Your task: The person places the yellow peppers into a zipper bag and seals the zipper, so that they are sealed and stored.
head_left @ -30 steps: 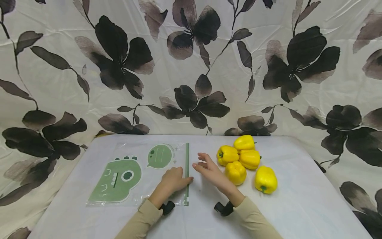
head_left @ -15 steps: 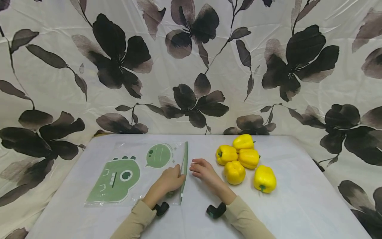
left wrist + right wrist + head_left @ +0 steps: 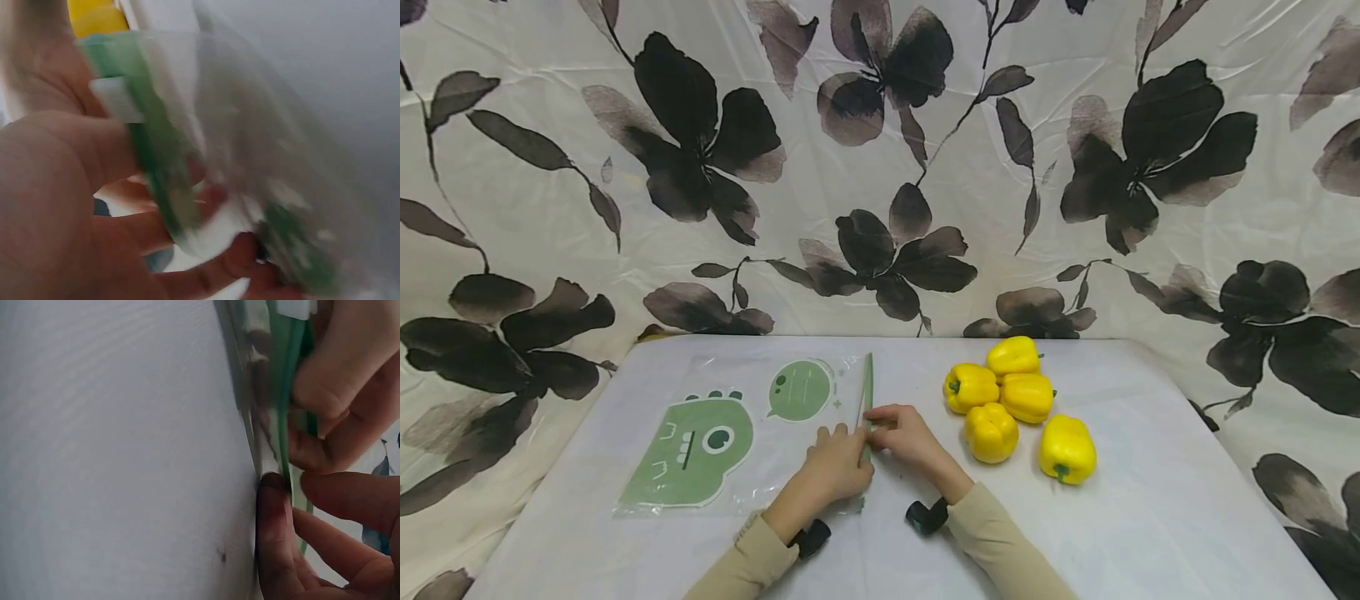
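Observation:
A clear zip bag (image 3: pixel 700 454) with a green dinosaur print lies flat on the left of the table, its green zip edge (image 3: pixel 868 379) raised at the right side. My left hand (image 3: pixel 833 467) pinches this edge, the thumb near the white slider (image 3: pixel 117 99) in the left wrist view. Across from it, my right hand (image 3: pixel 910 437) grips the same edge between thumb (image 3: pixel 350 494) and fingers, with the fingertips low against the tablecloth in the right wrist view. Both hands meet about midway along the strip.
Several yellow bell peppers (image 3: pixel 992 434) are grouped to the right of my right hand, one of them (image 3: pixel 1067 450) slightly apart, nearer the front. A white cloth (image 3: pixel 1150 517) covers the table. Behind hangs a flower-print curtain (image 3: pixel 1037 167).
My left hand has taken hold of the zip edge and lifted it off the table. My right hand has moved left from beside the bag and now grips the edge too.

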`<state>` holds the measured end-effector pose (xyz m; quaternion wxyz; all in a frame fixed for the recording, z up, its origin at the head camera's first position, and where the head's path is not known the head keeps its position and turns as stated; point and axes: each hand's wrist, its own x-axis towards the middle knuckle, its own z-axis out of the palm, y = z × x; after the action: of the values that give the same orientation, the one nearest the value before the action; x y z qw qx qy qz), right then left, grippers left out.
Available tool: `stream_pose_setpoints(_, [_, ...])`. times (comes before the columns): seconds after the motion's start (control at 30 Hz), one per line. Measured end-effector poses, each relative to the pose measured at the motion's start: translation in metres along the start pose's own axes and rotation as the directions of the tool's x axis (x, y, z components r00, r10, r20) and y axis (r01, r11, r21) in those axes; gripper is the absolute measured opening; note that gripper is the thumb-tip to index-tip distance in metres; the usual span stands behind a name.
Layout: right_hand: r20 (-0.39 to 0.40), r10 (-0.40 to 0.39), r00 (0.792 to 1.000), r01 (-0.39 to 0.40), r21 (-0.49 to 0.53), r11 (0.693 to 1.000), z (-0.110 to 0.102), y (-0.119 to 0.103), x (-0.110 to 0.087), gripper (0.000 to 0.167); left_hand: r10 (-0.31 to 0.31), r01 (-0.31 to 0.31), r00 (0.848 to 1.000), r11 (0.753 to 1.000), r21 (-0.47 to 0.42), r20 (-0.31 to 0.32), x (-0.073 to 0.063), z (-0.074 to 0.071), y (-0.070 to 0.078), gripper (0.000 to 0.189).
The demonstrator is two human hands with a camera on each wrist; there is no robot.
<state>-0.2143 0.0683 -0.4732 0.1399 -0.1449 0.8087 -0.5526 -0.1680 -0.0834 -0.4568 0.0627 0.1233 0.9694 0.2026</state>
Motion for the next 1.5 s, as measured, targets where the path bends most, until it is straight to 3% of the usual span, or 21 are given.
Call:
stream_pose_setpoints(0.07, [-0.017, -0.001, 1.0, 0.0, -0.056, 0.998, 0.001, -0.001, 0.001, 0.041, -0.034, 0.033, 0.999, 0.999, 0.034, 0.021, -0.002, 0.0, 0.004, 0.022])
stream_pose_setpoints(0.2, [-0.04, 0.004, 0.999, -0.007, -0.074, 0.997, 0.003, -0.002, 0.001, 0.042, -0.077, 0.075, 0.997, 0.995, 0.067, 0.029, -0.003, -0.002, 0.011, 0.012])
stream_pose_setpoints(0.33, [-0.05, -0.004, 0.999, 0.002, -0.042, 0.999, 0.004, -0.001, 0.001, 0.043, -0.05, 0.051, 0.998, 0.998, 0.041, -0.037, -0.005, -0.007, 0.013, 0.019])
stream_pose_setpoints(0.47, [-0.06, 0.003, 0.998, -0.004, -0.019, 1.0, 0.004, 0.0, 0.001, 0.046, -0.02, 0.016, 0.994, 0.999, -0.04, -0.104, -0.007, -0.012, 0.012, 0.026])
stream_pose_setpoints(0.7, [-0.065, -0.003, 0.998, 0.003, -0.009, 1.0, 0.004, 0.002, 0.002, 0.047, 0.008, -0.038, 0.985, 0.984, -0.177, -0.171, -0.016, -0.021, 0.009, 0.017])
stream_pose_setpoints(0.83, [-0.071, -0.012, 0.997, 0.011, -0.014, 1.0, 0.005, 0.001, 0.001, 0.046, 0.035, -0.071, 0.981, 0.98, -0.186, -0.192, -0.02, -0.026, 0.009, 0.021])
stream_pose_setpoints(1.0, [-0.089, -0.079, 0.993, 0.07, -0.109, 0.992, 0.007, -0.001, -0.002, 0.046, 0.054, -0.09, 0.977, 0.981, -0.17, -0.209, -0.019, -0.026, 0.008, 0.022])
stream_pose_setpoints(1.13, [-0.058, -0.089, 0.994, 0.074, -0.223, 0.972, 0.006, -0.008, -0.005, 0.047, 0.055, -0.092, 0.98, 0.977, -0.19, -0.191, -0.015, -0.022, 0.004, 0.023])
stream_pose_setpoints(1.27, [-0.031, -0.076, 0.997, 0.061, -0.334, 0.941, -0.008, -0.025, -0.016, 0.043, 0.063, -0.099, 0.982, 0.975, -0.199, -0.179, -0.013, -0.02, 0.001, 0.027])
stream_pose_setpoints(1.4, [-0.106, -0.124, 0.987, 0.065, -0.439, 0.896, -0.036, -0.046, -0.034, 0.037, 0.077, -0.108, 0.986, 0.971, -0.214, -0.15, -0.013, -0.02, 0.0, 0.038])
stream_pose_setpoints(1.5, [-0.172, -0.18, 0.968, 0.063, -0.528, 0.847, -0.063, -0.055, -0.049, 0.036, 0.072, -0.098, 0.99, 0.968, -0.231, -0.12, -0.013, -0.021, 0.0, 0.043])
